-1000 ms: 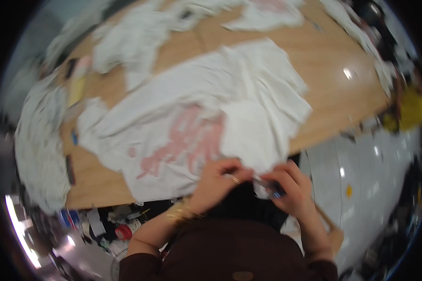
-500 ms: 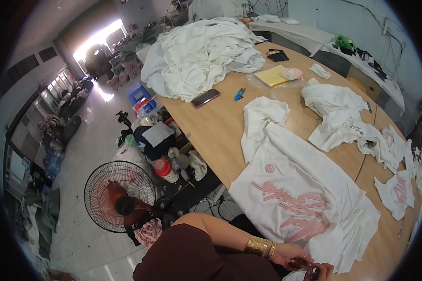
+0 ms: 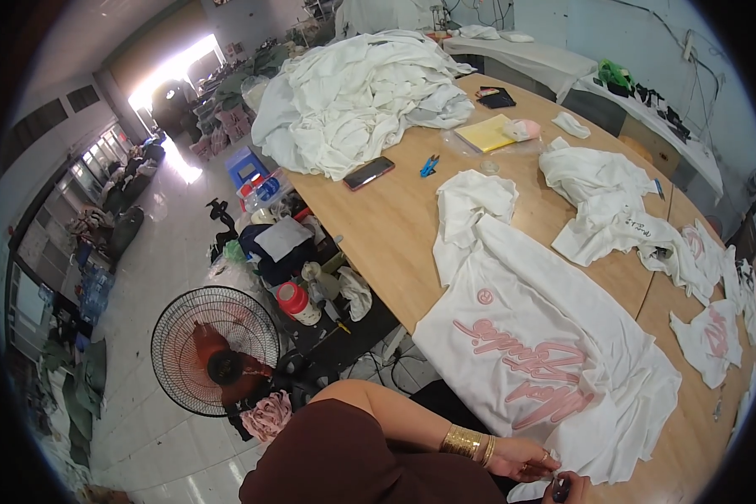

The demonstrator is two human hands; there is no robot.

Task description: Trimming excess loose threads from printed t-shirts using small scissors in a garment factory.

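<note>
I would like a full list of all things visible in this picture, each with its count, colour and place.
T-shirt with pink print: one, white, flat on the table's near edge.
Pile of garments: one, white, far end of table.
Loose garments: several, white, right side of table.
Phone: one, dark, beside the pile.
Pad: one, yellow, far side of table.
Small clipper: one, blue, near the phone.
Table: one, wooden.
Fan: one, black, on the floor at left.
Left hand: on the shirt's hem, gold bangles at the wrist.
Right hand: at the lower edge, mostly cut off.
</note>
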